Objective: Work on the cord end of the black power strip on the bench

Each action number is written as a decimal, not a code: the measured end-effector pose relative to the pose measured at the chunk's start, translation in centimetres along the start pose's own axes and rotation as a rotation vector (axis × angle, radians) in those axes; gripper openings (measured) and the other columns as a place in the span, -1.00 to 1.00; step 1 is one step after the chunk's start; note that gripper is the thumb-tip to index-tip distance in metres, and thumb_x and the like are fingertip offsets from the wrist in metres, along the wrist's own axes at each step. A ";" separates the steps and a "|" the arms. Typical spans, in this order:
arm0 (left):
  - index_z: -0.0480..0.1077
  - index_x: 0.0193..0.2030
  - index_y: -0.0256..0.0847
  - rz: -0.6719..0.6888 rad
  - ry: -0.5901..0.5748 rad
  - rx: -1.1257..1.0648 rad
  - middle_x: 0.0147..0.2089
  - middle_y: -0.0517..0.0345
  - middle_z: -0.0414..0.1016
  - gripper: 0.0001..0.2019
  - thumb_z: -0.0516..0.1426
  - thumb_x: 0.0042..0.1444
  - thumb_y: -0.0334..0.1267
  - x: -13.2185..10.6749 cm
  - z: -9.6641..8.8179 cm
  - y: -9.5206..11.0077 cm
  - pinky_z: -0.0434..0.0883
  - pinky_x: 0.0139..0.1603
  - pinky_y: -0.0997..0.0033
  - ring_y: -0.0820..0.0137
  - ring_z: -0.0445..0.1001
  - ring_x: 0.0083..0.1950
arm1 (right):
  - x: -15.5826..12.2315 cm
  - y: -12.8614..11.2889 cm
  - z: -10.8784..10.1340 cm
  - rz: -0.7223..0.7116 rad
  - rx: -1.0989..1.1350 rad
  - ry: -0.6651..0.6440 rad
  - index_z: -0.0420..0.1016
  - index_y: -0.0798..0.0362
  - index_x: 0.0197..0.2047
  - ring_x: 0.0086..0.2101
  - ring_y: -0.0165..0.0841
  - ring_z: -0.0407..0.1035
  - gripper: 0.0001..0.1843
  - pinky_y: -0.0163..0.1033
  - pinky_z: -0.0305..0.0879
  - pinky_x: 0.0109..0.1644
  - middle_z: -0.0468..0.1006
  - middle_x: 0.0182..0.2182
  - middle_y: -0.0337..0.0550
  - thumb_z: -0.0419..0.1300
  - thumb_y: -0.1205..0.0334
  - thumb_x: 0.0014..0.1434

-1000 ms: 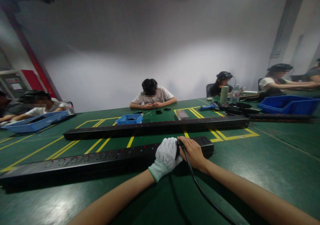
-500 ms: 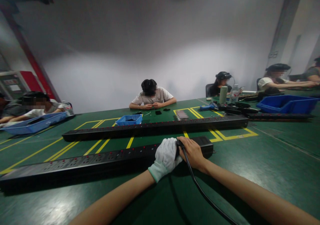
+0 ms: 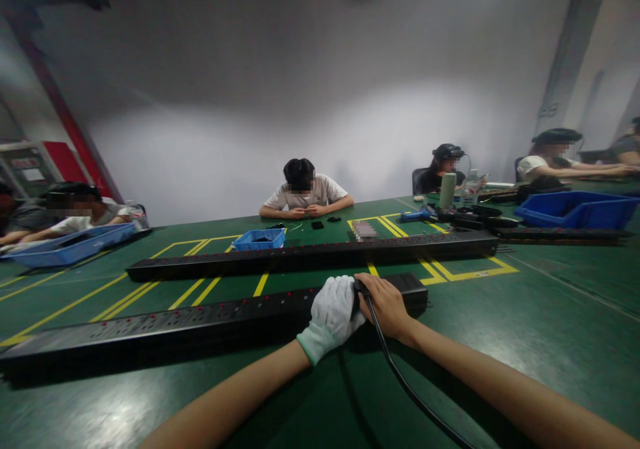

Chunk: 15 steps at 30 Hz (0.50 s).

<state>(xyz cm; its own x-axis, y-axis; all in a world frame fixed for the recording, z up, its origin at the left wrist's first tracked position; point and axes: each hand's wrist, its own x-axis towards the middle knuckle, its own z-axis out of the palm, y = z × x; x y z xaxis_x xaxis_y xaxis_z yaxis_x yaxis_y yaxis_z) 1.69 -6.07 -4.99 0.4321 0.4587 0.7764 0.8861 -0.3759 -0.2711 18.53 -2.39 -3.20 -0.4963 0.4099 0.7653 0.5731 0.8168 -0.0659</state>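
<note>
A long black power strip (image 3: 165, 329) with a row of sockets and red dots lies across the near side of the table. My left hand (image 3: 334, 310), in a white glove with a green cuff, is wrapped over the strip right of its middle. Beside it my bare right hand (image 3: 384, 302) closes round a black power plug (image 3: 361, 288) at the strip's top. From the plug a black cable (image 3: 400, 379) runs down toward the bottom edge. The hands touch each other, and the plug's prongs are hidden.
Behind lies a second long power strip (image 3: 310, 257). Blue bins (image 3: 259, 239) stand farther back, with a larger blue bin (image 3: 575, 209) at right. A green bottle (image 3: 447, 191) and a blue tool (image 3: 420, 214) are near it. Several people sit around the green table (image 3: 550, 342).
The whole view has shifted very slightly. Both hands keep the same hold on the strip and plug.
</note>
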 end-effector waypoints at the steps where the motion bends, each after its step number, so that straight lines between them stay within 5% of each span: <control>1: 0.13 0.20 -0.45 0.000 -0.001 0.000 0.09 -0.29 0.32 -0.38 -0.02 0.14 0.02 0.0 0.0 0.0 0.30 0.12 -0.03 0.03 0.26 0.16 | 0.0 0.0 0.0 -0.001 -0.001 0.000 0.21 0.07 0.10 -0.05 -0.23 0.34 -0.61 -0.11 0.25 0.03 0.44 -0.03 -0.04 0.02 0.35 0.17; 15: 0.10 0.23 -0.40 -0.011 -0.009 -0.019 0.13 -0.25 0.31 -0.45 -0.02 0.12 -0.18 0.0 -0.1 0.1 0.27 0.16 -0.04 0.06 0.24 0.20 | 0.1 -0.1 -0.2 -0.006 -0.013 0.012 0.23 0.06 0.10 -0.06 -0.22 0.36 -0.61 -0.11 0.28 0.00 0.45 -0.04 -0.03 0.01 0.31 0.20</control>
<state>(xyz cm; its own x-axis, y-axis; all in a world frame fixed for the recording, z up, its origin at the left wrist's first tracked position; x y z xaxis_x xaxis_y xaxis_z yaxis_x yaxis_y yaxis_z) 1.73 -6.15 -4.99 0.4242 0.4698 0.7742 0.8874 -0.3860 -0.2520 18.56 -2.54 -2.94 -0.4921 0.4000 0.7732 0.5785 0.8140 -0.0530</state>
